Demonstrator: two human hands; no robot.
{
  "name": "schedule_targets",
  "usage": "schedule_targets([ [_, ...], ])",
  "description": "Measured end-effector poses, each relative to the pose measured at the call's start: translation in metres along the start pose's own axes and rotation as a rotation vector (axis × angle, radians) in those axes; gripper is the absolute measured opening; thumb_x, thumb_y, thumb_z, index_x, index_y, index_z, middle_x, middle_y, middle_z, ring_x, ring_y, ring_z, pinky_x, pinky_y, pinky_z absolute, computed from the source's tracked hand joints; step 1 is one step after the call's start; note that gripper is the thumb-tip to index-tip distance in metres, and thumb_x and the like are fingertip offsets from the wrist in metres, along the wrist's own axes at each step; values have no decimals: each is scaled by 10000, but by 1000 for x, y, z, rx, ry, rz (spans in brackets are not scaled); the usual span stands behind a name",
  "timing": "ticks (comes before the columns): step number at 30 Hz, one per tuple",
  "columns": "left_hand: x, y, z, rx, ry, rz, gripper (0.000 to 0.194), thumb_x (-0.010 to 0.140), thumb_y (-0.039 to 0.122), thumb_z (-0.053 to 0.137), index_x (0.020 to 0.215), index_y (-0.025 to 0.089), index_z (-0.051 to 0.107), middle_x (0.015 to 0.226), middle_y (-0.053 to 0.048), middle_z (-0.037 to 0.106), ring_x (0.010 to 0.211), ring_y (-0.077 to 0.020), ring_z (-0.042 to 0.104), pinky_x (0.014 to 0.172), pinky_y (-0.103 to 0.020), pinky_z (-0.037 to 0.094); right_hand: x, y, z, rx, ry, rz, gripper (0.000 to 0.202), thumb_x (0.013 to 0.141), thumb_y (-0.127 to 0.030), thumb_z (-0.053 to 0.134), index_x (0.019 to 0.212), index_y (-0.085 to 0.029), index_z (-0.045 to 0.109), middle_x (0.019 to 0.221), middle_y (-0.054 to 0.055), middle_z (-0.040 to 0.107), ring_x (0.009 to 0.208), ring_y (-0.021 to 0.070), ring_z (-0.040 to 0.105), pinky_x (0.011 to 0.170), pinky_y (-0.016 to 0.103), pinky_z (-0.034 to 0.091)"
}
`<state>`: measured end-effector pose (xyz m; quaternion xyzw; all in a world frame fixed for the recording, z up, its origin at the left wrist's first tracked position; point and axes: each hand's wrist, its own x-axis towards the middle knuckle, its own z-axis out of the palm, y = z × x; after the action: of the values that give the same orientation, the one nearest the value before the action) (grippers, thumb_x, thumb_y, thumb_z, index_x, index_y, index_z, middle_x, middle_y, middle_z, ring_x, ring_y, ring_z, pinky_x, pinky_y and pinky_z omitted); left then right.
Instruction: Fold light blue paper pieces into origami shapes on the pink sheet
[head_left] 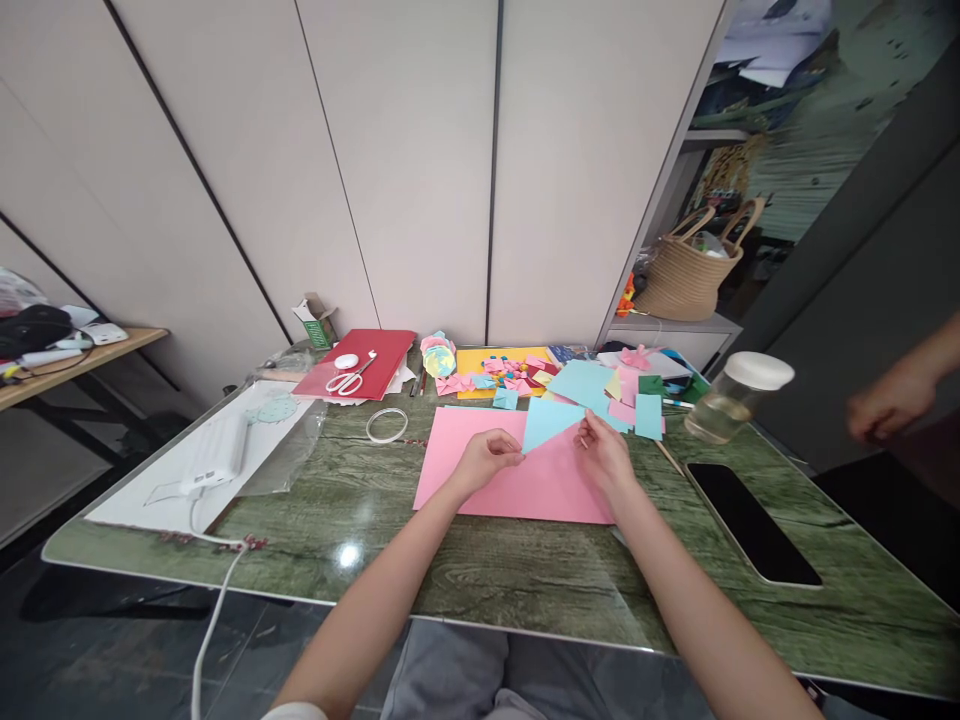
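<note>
A light blue piece of paper (549, 420), triangular in outline, lies over a large pink sheet (480, 490) in front of me. My left hand (487, 462) is closed, thumb and forefinger pinched at the blue paper's lower left corner. At its right corner, my right hand (606, 455) pinches with fingers bent and held together. Part of the blue paper is hidden by my right fingers. Just behind it lie more blue sheets (577, 381) and a small blue square (505, 399).
Folded pink and blue paper pieces rest on a yellow sheet (472, 360). White scissors (345, 383) lie on a red folder (390, 350). At right are a black-screened phone (750, 520) and a lidded jar (724, 405). Another person's hand (889, 400) shows beyond. A power bank (217, 450) sits left.
</note>
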<state>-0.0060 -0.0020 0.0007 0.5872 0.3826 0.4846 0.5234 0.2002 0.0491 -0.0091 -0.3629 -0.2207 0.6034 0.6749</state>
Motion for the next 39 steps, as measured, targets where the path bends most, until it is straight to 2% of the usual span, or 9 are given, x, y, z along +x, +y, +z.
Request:
schedule_targets([
  [5, 0, 3, -8, -26, 25, -21, 237, 604, 264, 653, 766, 143, 529, 662, -24, 597, 632, -124, 558, 628, -261, 411, 13, -16, -13, 78, 79, 85, 145, 623, -235, 662, 654, -182, 531, 527, -67, 527, 433, 34, 469, 414, 146, 412],
  [10, -3, 5, -5, -101, 107, -85, 357, 701, 321, 567, 1014, 176, 476, 902, -84, 588, 833, -155, 557, 745, -306, 405, -6, -11, 2, -80, -140, 198, 158, 626, -281, 655, 642, -185, 531, 533, -35, 529, 481, 78, 506, 479, 201, 440],
  [16, -7, 9, 9, -229, -124, -196, 564, 581, 260, 688, 1082, 157, 450, 918, -97, 575, 744, -169, 573, 690, -334, 440, -33, 11, 22, -277, -332, 86, 171, 639, -334, 632, 640, -181, 554, 592, -16, 527, 544, 91, 501, 532, 216, 410],
  [19, -8, 12, 10, -272, -101, -176, 652, 536, 201, 714, 1122, 157, 431, 860, -67, 576, 658, -141, 567, 665, -326, 446, -33, 16, 20, -475, -292, -44, 170, 670, -350, 582, 725, -190, 566, 688, 9, 550, 604, 121, 517, 569, 255, 416],
  [23, -6, 14, 5, -363, 0, -196, 697, 547, 178, 699, 1170, 201, 386, 820, -27, 567, 623, -115, 560, 644, -294, 442, -42, 15, 24, -911, -313, -545, 380, 676, -263, 557, 1050, -253, 498, 1082, 57, 495, 892, 195, 504, 756, 364, 398],
  [25, -6, 15, 3, -402, 0, -202, 634, 535, 163, 702, 1112, 194, 440, 781, -10, 562, 604, -102, 546, 611, -265, 434, -52, 13, 29, -1119, -415, -781, 320, 693, -223, 549, 1008, -275, 541, 1156, 44, 452, 1050, 224, 412, 854, 400, 327],
  [28, -6, 17, 3, -459, -43, -241, 492, 530, 152, 700, 985, 161, 513, 729, -3, 556, 573, -81, 517, 566, -228, 419, -65, 13, 33, -1301, -481, -1004, 129, 730, -220, 535, 819, -272, 612, 1080, 23, 517, 1053, 232, 398, 870, 414, 281],
  [33, -10, 22, 3, -490, -113, -365, 444, 536, 128, 692, 946, 152, 525, 692, -9, 563, 549, -75, 504, 543, -214, 397, -66, 10, 30, -1368, -461, -1096, 153, 753, -247, 522, 868, -287, 614, 1025, 31, 557, 992, 224, 428, 841, 394, 284],
  [39, -7, 16, -2, -521, -57, -437, 619, 637, 256, 637, 1185, 251, 349, 723, -11, 574, 639, -101, 543, 609, -238, 393, -63, 4, 30, -1391, -516, -907, 153, 767, -285, 505, 834, -324, 637, 882, 4, 629, 940, 228, 436, 859, 401, 236],
])
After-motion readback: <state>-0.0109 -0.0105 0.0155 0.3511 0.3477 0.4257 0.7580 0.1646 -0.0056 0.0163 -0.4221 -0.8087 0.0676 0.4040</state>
